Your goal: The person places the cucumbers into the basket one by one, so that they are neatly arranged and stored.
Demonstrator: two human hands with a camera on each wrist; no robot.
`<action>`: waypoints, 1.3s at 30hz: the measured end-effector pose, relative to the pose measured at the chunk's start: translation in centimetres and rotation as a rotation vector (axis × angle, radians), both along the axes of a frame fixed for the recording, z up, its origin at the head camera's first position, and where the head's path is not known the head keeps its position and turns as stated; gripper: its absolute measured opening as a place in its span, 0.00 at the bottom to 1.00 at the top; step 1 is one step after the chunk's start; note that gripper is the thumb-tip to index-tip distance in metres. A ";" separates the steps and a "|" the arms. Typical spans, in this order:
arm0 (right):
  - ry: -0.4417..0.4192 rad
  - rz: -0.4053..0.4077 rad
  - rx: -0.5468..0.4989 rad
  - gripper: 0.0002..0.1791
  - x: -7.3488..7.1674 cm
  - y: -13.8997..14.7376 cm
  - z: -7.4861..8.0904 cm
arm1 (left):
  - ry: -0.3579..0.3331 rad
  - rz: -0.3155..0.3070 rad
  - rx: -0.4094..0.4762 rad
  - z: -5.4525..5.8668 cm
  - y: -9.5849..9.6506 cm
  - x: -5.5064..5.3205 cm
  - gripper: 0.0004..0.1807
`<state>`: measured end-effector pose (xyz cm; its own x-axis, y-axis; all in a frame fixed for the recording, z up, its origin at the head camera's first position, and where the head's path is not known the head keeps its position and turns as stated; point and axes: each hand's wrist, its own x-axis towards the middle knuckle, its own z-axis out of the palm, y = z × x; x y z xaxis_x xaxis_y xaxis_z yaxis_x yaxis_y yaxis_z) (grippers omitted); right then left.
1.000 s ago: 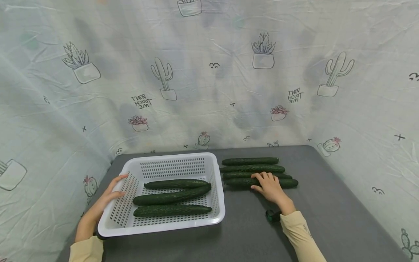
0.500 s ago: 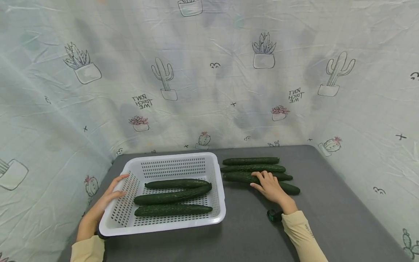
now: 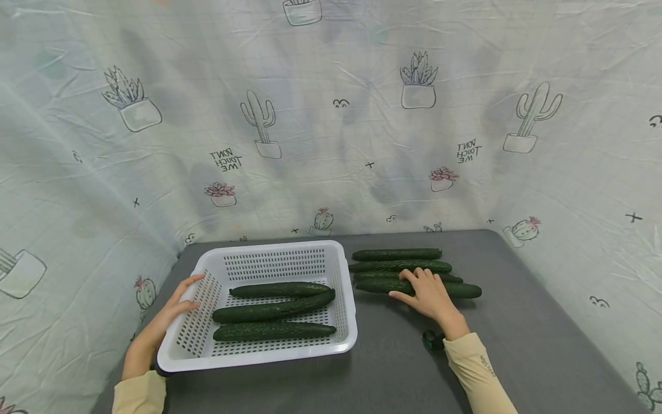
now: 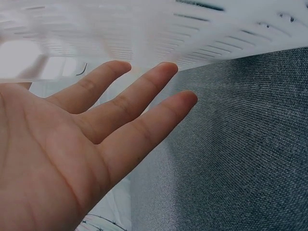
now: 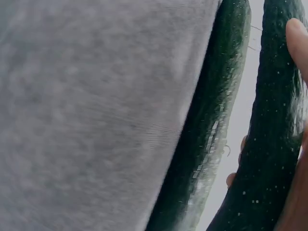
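Observation:
In the head view, my left hand (image 3: 168, 316) holds the left rim of a white perforated plastic basket (image 3: 258, 359), thumb and index finger hooked over it. Its other three fingers stretch out beneath the basket in the left wrist view. Three dark green cucumbers (image 3: 274, 332) lie inside. At the right, my right hand (image 3: 429, 294) grips the nearest cucumber (image 3: 465, 291) of the row outside the basket. The right wrist view shows this cucumber (image 5: 269, 120) between thumb and fingertips, with a gap between it and a neighbouring cucumber (image 5: 207, 120).
Behind the held cucumber, three more cucumbers (image 3: 398, 254) lie side by side on the grey table (image 3: 393, 374), just right of the basket. A pale curtain (image 3: 331, 132) printed with cactus drawings surrounds the table at the back and sides.
The cucumber in my right hand tilted, its right end dipping toward me, then levelled and shifted slightly right. The left hand and the basket have stayed in place.

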<state>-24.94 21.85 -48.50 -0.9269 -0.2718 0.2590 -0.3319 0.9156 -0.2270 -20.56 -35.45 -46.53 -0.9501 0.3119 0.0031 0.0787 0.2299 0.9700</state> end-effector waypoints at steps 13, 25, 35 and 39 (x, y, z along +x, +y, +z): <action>0.185 0.021 0.050 0.27 0.8 -1.0 2.3 | 0.004 0.016 -0.004 0.1 0.2 0.1 0.33; 0.203 -0.044 0.036 0.29 2.0 -0.7 4.2 | -0.026 0.036 -0.004 0.1 0.1 0.3 0.33; 0.240 -0.032 -0.001 0.29 3.2 -2.3 5.8 | -0.003 0.021 -0.014 0.0 0.0 0.3 0.33; 0.242 -0.029 -0.003 0.29 3.6 -2.9 6.3 | -0.003 0.018 -0.012 0.0 0.0 0.2 0.34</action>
<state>-21.35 18.94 -42.25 -0.8453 -0.2449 0.4748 -0.3504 0.9250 -0.1467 -20.37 -35.44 -46.54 -0.9556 0.2947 -0.0038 0.0711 0.2429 0.9674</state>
